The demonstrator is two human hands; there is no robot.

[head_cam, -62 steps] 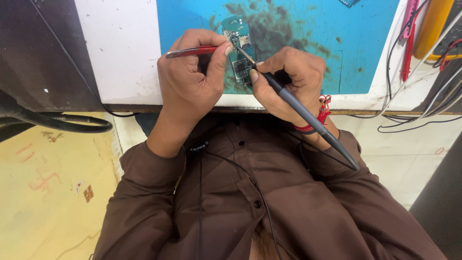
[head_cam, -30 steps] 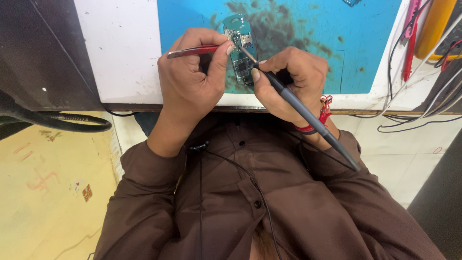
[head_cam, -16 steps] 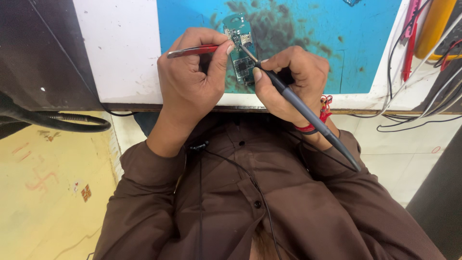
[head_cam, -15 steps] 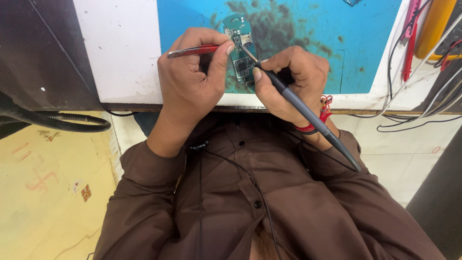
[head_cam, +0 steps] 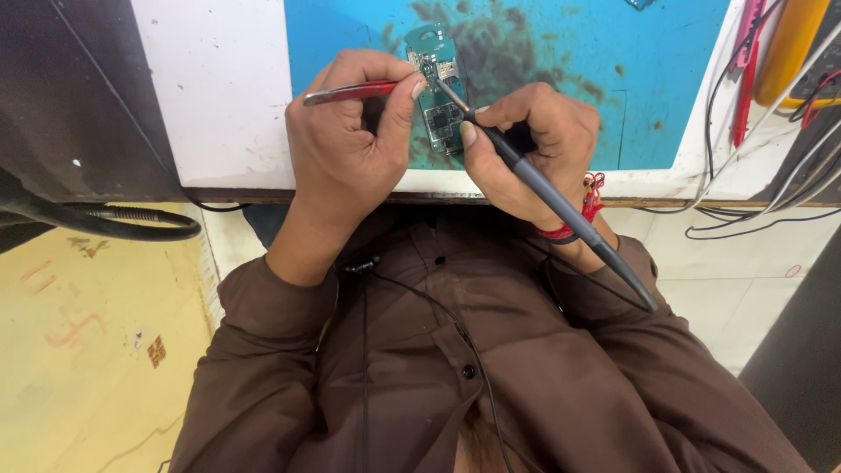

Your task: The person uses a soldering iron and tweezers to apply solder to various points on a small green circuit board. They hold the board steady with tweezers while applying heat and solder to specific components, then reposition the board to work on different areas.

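A small green printed circuit board (head_cam: 436, 83) is seen lying on a stained blue work mat (head_cam: 561, 79), which is set on a white bench top (head_cam: 210, 96). The board is flanked by both hands. The left hand (head_cam: 346, 144) is curled shut around red-handled metal tweezers (head_cam: 355, 90), the thumb and forefinger pinched on them; the tips are directed at the upper part of the board. The right hand (head_cam: 534, 144) is closed in a pen grip on a slim grey soldering iron (head_cam: 561, 206), whose metal tip is laid against the board just beside the tweezer tips. A red thread band (head_cam: 583, 215) is worn at the right wrist. Red and black wires (head_cam: 753, 105) are noted at the bench's right edge.
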